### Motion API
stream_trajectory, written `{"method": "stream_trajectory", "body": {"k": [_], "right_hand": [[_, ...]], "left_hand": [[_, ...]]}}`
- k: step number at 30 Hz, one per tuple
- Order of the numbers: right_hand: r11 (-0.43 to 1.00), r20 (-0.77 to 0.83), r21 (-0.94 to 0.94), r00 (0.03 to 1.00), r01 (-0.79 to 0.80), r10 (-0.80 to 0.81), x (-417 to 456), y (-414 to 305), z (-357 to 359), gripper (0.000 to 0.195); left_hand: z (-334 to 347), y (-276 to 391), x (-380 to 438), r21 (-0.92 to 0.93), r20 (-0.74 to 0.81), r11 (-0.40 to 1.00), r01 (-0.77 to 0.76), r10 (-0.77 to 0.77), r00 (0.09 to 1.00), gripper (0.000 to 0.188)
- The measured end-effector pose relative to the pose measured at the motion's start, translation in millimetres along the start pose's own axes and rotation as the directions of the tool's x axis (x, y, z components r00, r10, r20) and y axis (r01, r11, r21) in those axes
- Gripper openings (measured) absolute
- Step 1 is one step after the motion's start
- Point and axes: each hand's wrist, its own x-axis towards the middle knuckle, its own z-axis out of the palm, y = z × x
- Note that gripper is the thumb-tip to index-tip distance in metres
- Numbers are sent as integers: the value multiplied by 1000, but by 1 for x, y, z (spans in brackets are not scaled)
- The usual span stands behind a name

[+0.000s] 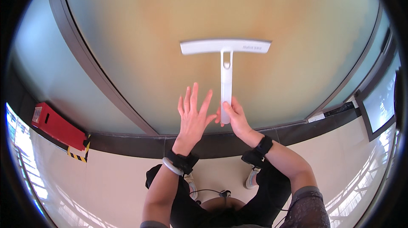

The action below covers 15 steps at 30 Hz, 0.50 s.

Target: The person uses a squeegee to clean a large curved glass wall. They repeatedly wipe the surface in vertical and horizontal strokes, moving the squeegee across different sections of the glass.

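Observation:
A white window squeegee [226, 78] stands out in front of me, its handle towards my body and its wide blade head pointing away. The lower end of the handle is in my right hand [237, 116], with the thumb laid on top. My left hand [193, 116] is spread, fingers apart, just left of the handle and holding nothing. Beyond both hands rises a frosted glass panel [143, 78]; whether the blade touches it I cannot tell. Small writing marks the right part of the squeegee head.
Dark metal frames [105, 78] border the glass, above a dark skirting [204, 146]. At the left a red box [60, 126] stands by black-and-yellow floor tape [77, 157]. A dark-framed panel [379, 110] is at the right. The floor [121, 177] is pale tile.

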Motion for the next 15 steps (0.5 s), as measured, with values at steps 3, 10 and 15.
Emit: {"method": "stream_trajectory", "body": {"k": [3, 10, 15], "right_hand": [[995, -100, -12, 990, -102, 101, -15, 49, -28, 33], [996, -179, -66, 983, -57, 44, -33, 47, -17, 38], [995, -269, -98, 963, -17, -10, -20, 35, 5, 38]], "left_hand": [[3, 3, -2, -36, 70, 999, 10, -7, 998, 77], [37, 4, -26, -473, 299, 860, 190, -47, 953, 60], [81, 30, -40, -787, 179, 579, 213, -116, 977, 47]]}}
